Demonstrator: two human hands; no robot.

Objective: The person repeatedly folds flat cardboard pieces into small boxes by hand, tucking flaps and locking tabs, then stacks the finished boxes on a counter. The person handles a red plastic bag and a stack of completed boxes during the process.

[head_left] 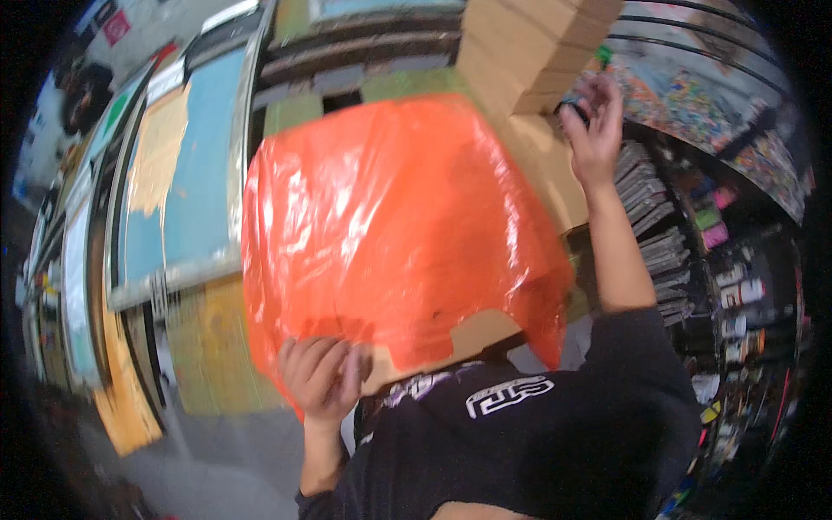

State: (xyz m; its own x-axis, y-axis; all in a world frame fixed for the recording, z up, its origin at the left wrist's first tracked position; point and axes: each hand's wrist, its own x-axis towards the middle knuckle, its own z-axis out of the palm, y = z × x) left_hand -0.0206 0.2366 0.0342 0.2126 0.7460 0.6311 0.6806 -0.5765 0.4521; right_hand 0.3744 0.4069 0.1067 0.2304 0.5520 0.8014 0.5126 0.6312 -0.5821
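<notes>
An orange plastic sheet or bag (pixel 390 199), glossy and wrinkled, is spread in front of me. Brown cardboard (pixel 484 333) shows beneath its near edge, close to my body. My left hand (pixel 321 377) is at the near left corner of the plastic, fingers loosely bent and slightly apart, with nothing visible in them. Out to the far right, my right hand (pixel 596 130) is raised beside a tall cardboard box (pixel 529 52). Its fingers curl around something small and dark, blurred and partly hidden by the thumb.
On the left stands a framed screen (pixel 199 165) with a blue surface and a tan patch. Stacked dark-edged sheets (pixel 641 186) lie on the right, near shelves of bottles (pixel 741 293). A paint-speckled surface (pixel 693 113) sits behind black bars at the far right.
</notes>
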